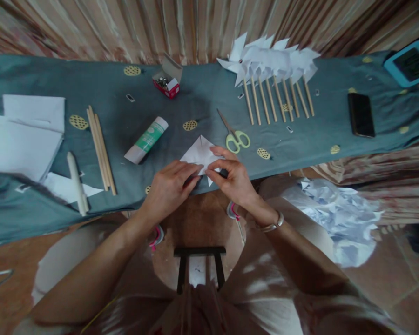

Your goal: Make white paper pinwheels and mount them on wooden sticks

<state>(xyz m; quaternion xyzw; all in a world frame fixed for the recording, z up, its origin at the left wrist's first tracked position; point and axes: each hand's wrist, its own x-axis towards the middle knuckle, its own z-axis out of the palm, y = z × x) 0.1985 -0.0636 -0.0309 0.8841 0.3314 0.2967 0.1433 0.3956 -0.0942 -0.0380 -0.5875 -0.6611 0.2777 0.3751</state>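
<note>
Bare forearms [106, 263] converge; left hand [169, 188] and right hand [234, 176] pinch the creased white paper square [194, 151]. Light, even pressure should prevent tearing; lime-handled metal scissors [233, 135] lie right of the square.

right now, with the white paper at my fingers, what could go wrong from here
The scissors lie close to the right hand, so a sideways move might knock them. The white paper is by the near edge of the cloth-covered table, so it could slip off if let go. The small red box stands open with metal bits inside; a bump might spill them.
</note>
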